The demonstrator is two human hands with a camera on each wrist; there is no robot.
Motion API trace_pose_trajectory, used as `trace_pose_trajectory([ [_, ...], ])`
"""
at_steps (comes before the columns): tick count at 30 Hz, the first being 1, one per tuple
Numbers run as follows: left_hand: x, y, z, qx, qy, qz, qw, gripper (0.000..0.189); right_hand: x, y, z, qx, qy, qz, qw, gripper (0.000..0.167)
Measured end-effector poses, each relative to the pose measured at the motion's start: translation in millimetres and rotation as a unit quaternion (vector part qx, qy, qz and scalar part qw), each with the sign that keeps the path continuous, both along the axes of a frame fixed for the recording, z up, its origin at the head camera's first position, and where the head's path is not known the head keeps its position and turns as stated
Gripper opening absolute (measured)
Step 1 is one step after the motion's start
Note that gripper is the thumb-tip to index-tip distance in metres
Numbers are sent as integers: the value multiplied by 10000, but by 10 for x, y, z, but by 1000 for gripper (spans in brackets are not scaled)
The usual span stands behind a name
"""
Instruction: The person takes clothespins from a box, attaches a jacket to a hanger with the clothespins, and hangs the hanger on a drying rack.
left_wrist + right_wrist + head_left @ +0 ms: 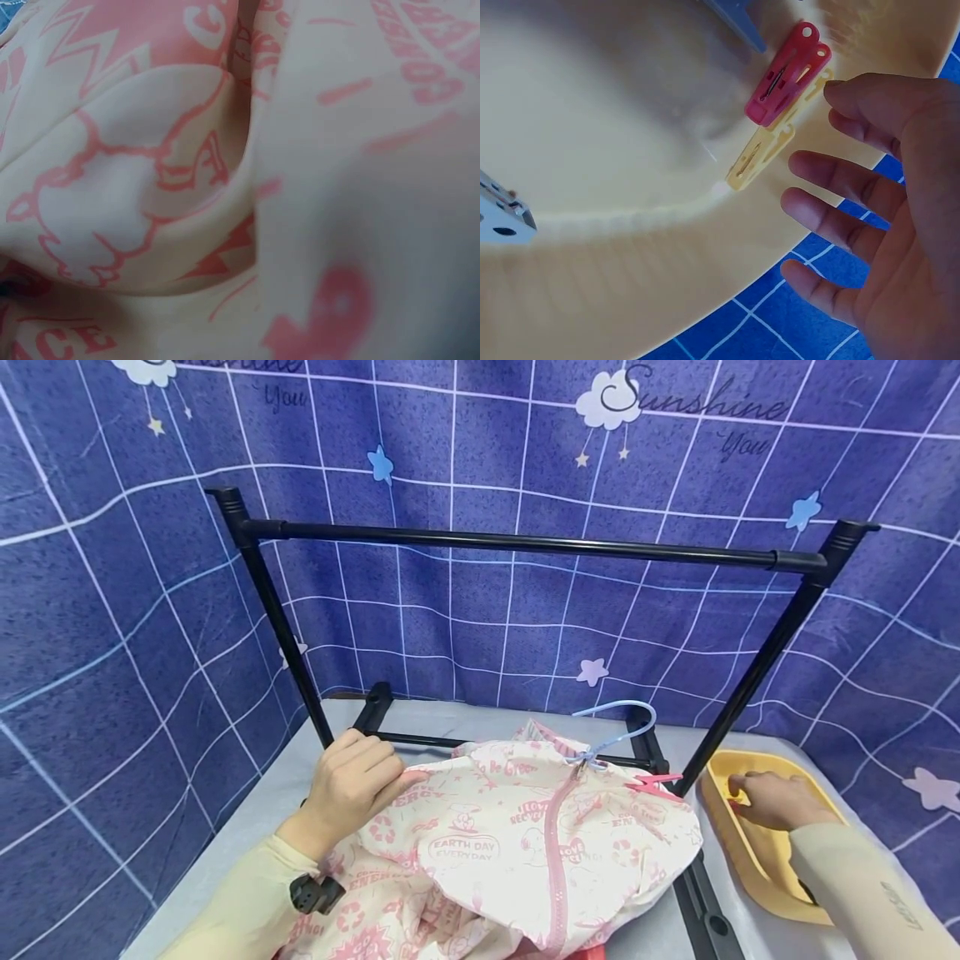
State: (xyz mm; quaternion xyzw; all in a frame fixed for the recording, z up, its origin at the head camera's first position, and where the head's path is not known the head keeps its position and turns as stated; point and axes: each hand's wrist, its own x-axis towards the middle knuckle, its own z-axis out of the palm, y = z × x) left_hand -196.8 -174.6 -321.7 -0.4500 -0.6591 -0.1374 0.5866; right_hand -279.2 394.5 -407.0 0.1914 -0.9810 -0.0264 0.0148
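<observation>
A white zip jacket [487, 827] with pink print lies spread below the rack, and its cloth fills the left wrist view. My left hand [352, 789] grips the jacket at its left shoulder, fingers curled over the edge. The blue hook of a hanger [633, 703] sticks out at the collar. On the right shoulder sits a pink clothespin [654, 785]. Inside a yellow basin [723, 764], my right hand [780, 800] reaches down with fingers apart and nothing held. Close by its fingertips are a red clothespin [784, 79] and a yellow clothespin [754, 157].
A black rack [525, 540] rises around the jacket, its top bar running across above and its right foot [705, 902] beside the basin. A grey clothespin [506, 210] lies elsewhere in the basin. Behind hangs a blue checked curtain [480, 635].
</observation>
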Motion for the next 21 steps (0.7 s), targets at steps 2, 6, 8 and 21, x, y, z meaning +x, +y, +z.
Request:
trace_pose_trajectory([
  [2, -3, 0, -6, -1, -9, -3, 10000, 49, -5, 4, -7, -13, -9, 31, 10000, 20],
  [6, -13, -5, -22, -13, -32, 0, 10000, 48, -16, 12, -17, -24, -66, 61, 10000, 20],
  [8, -18, -8, -29, -21, -45, 8, 10000, 48, -25, 13, -27, 5, -106, 64, 9999, 21],
  [21, -23, -10, -31, -37, -52, -25, 10000, 47, -76, 6, -143, 123, -225, 18, 9997, 15],
])
